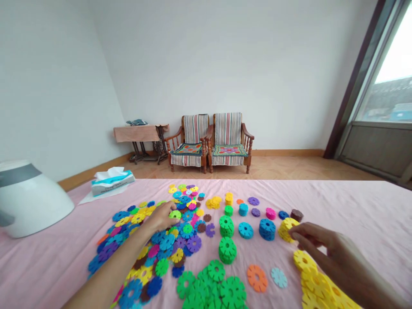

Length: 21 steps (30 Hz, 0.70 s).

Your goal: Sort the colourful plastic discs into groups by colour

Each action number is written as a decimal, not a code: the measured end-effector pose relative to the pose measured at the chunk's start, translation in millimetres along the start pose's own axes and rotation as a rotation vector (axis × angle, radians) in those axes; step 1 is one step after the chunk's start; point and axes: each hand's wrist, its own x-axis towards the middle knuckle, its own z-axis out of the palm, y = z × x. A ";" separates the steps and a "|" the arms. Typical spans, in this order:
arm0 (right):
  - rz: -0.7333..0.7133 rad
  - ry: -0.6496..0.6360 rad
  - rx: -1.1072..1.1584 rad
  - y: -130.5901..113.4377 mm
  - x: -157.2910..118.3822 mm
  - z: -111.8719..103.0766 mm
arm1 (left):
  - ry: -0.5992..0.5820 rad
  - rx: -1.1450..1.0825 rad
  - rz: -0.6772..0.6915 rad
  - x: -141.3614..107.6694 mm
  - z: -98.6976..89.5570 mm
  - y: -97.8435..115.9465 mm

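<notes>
A loose heap of coloured plastic snowflake discs (151,240) covers the left part of the pink sheet. My left hand (162,216) reaches into the heap, fingers pinched on a green disc (175,214). My right hand (318,244) hovers at the right, fingertips touching a stack of yellow discs (286,227). More yellow discs (317,283) lie under my right wrist. Sorted stacks stand between my hands: green (227,249), another green (226,225), blue (267,228). A spread of green discs (215,287) lies near the front edge.
Small piles of yellow (229,199), teal (243,209), purple (253,201), pink (271,213) and brown (296,214) discs sit farther back. A tissue pack (112,180) and a white appliance (28,201) stand at the left. Two wooden armchairs (209,141) and a small table (141,133) line the far wall.
</notes>
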 end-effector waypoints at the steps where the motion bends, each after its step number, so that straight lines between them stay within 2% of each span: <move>1: -0.006 -0.061 0.007 1.4 -0.4 0.6 | 0.005 -0.003 -0.003 -1.3 -0.6 0.1; 3: -0.003 -0.163 0.019 2.7 -0.7 0.6 | 0.024 -0.013 0.003 -5.1 -3.4 1.6; 5: 0.021 -0.187 0.028 0.6 -0.5 -0.6 | 0.038 -0.035 0.027 -10.6 -8.5 8.0; 7: 0.048 -0.202 0.076 -4.4 -0.5 -1.6 | 0.033 -0.075 0.071 -18.1 -14.0 23.8; 9: 0.074 -0.198 0.159 -11.5 -1.4 -1.3 | -0.003 -0.170 0.131 -28.4 -17.3 51.2; 11: 0.086 -0.172 0.226 -19.9 -3.3 0.5 | -0.127 -0.471 0.175 -42.3 -16.3 88.0; 13: 0.084 -0.148 0.245 -29.5 -5.7 2.6 | -0.257 -0.680 0.210 -58.6 -10.4 128.2; 16: 0.063 -0.156 0.259 -44.2 -8.1 3.7 | -0.346 -0.814 0.234 -81.5 2.5 180.7; 18: 0.043 -0.176 0.293 -51.8 -8.9 3.0 | -0.375 -0.883 0.264 -92.4 9.6 205.1; 21: 0.020 -0.209 0.340 -58.2 -10.6 2.7 | -0.371 -0.948 0.293 -100.6 15.6 226.4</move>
